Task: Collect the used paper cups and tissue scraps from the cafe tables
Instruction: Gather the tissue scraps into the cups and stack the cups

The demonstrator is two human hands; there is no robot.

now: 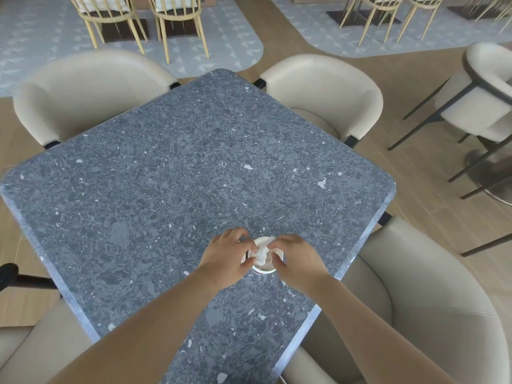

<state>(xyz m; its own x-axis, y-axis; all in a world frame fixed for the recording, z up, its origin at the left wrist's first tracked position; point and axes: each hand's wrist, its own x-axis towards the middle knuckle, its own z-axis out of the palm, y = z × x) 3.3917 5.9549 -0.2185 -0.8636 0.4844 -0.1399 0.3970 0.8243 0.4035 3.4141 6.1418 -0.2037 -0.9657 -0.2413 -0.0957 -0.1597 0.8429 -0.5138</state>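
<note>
Two bare hands meet over one paper cup [263,268] near the table's right-hand edge, close to the person. Left hand [225,257] curls around the cup's left side, fingers bent against the rim, gripping the cup. Right hand [297,260] sits at the cup's right side, fingertips pinched on a crumpled white tissue scrap [261,252] that fills the cup's mouth and rises slightly above the rim. Cup stands upright on the dark grey speckled stone table [180,176]; only the near part of its white wall shows between the wrists. Both forearms enter from the lower edge, bare. Four cream upholstered armchairs [327,92] surround the table, one at each side. Further out: wood-plank floor, pale patterned floor sections, and light wooden spindle-back chairs [177,18] along the top.
</note>
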